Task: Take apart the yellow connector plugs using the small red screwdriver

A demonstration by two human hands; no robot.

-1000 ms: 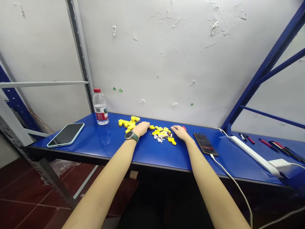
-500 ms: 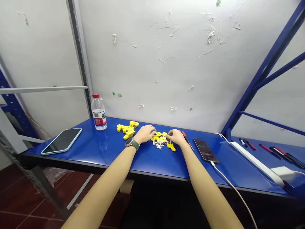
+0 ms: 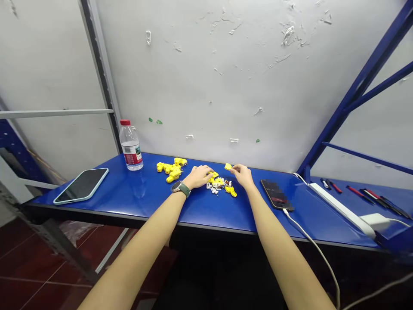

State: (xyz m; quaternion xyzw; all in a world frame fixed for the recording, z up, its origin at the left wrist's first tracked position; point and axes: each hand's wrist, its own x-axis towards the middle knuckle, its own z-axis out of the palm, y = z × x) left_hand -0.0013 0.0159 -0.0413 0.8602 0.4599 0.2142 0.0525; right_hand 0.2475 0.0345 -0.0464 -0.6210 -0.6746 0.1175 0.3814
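Note:
My right hand (image 3: 242,175) pinches a small yellow plastic piece (image 3: 228,166) by its right end, raised a little behind the heap. My left hand (image 3: 199,175), with a watch (image 3: 180,187) on its wrist, lies with fingers stretched over the heap's left side, touching yellow parts (image 3: 213,175). Between the hands are loose yellow plastic shells and small white parts (image 3: 214,189). A curved yellow shell (image 3: 231,190) lies at the heap's right edge. Left of my left hand sits a group of yellow plug-like pieces (image 3: 173,173), some with metal pins.
A water bottle (image 3: 131,148) and a pale-cased phone (image 3: 82,186) stand and lie at left. On the right are a dark phone (image 3: 275,193) on a white cable (image 3: 311,245), a white power strip (image 3: 342,210) and several pens (image 3: 371,198). A wall closes the back.
My right hand has lifted from the heap, moved slightly right and back, and now holds a yellow piece. My left hand has stayed at the heap. The view has tilted slightly.

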